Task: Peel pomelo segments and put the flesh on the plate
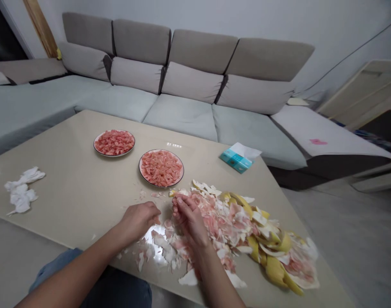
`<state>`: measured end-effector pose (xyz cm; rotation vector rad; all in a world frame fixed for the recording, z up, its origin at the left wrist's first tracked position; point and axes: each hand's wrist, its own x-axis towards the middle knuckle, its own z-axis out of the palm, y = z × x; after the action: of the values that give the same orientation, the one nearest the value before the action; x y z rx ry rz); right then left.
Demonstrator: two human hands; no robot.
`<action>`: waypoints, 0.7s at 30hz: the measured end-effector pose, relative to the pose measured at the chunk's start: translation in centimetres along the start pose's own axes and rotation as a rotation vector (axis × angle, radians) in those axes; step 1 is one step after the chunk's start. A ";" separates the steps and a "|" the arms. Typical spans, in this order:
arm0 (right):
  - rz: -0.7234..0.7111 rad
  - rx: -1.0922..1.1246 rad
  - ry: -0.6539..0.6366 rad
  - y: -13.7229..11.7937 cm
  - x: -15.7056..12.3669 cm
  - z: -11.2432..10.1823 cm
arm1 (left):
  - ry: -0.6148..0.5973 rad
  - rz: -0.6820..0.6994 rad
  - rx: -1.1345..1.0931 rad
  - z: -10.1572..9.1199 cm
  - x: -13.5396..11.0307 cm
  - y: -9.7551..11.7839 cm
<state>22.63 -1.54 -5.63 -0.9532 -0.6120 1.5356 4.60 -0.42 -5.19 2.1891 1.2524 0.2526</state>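
On a beige low table [73, 171] before a long grey sofa [182, 85], both hands work at the near edge of a heap of pomelo peel and pith [246, 231]. Left hand [140, 220] is curled, fingertips pinched on a scrap too small to make out; right hand [189, 218] is loosely closed, what it holds unclear. Beyond the heap stand two plates of pink fruit flesh [161, 167] [114, 142]. Beyond its far right lies a teal tissue pack [237, 160]. Crumpled tissues [22, 192] lie well left of the heap.
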 end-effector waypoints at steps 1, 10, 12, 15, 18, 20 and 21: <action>-0.001 -0.005 -0.003 0.0 0.0 -0.1 | 0.000 -0.008 -0.003 0.1 0.0 0.0; -0.018 -0.050 0.008 0.2 0.4 -0.6 | 0.182 -0.183 -0.592 -1.7 0.3 0.4; -0.054 -0.116 -0.006 0.5 0.6 -0.8 | 0.089 -0.283 -0.872 -2.4 0.2 0.6; -0.091 -0.239 -0.018 0.7 0.9 -0.9 | 0.017 -0.305 -1.199 -2.9 0.2 0.8; -0.108 -0.351 -0.021 -0.1 1.7 -0.3 | 0.023 -0.307 -1.361 -3.0 0.3 0.9; -0.159 -0.453 -0.026 -1.4 2.7 0.7 | 0.041 -0.313 -1.408 -3.0 0.4 0.9; -0.214 -0.518 -0.025 -2.1 3.4 1.3 | 0.056 -0.311 -1.426 -3.0 0.4 0.8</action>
<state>22.72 2.36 -4.01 -1.2091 -1.1261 1.2191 4.09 0.85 -2.39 0.7617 0.9012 0.7764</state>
